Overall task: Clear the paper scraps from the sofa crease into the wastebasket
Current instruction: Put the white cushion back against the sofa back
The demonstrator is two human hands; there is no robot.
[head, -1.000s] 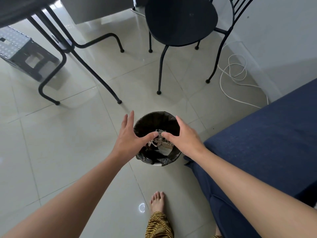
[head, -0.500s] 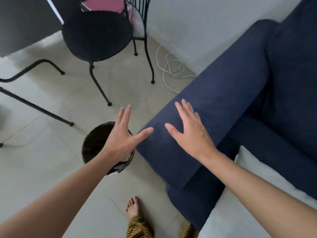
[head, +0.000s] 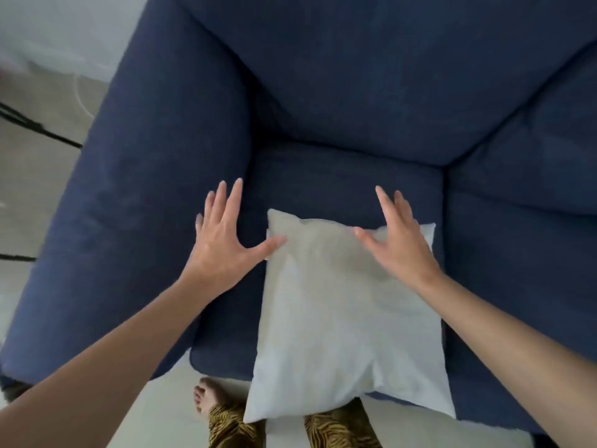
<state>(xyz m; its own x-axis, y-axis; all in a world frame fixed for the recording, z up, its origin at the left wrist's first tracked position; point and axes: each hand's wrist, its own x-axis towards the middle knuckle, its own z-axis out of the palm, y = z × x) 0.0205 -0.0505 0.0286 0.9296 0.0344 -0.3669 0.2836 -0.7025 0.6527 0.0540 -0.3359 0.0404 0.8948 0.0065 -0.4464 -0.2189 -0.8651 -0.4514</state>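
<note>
Head view: my left hand (head: 223, 240) and right hand (head: 399, 244) hover spread and empty over the far end of the pillow (head: 345, 321) on the sofa (head: 323, 92), left thumb at its corner, right palm above its top edge. No scraps show; I judge they lie in the crease (head: 355, 153) beyond the pillow, which runs left to right, and the wastebasket is out of frame. Paper bits should be light, limp and tearable, best pinched by fingertips along that seam.

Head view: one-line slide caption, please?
Both open hands, left and right, reach over a white pillow on the navy sofa; no scraps visible.
</note>
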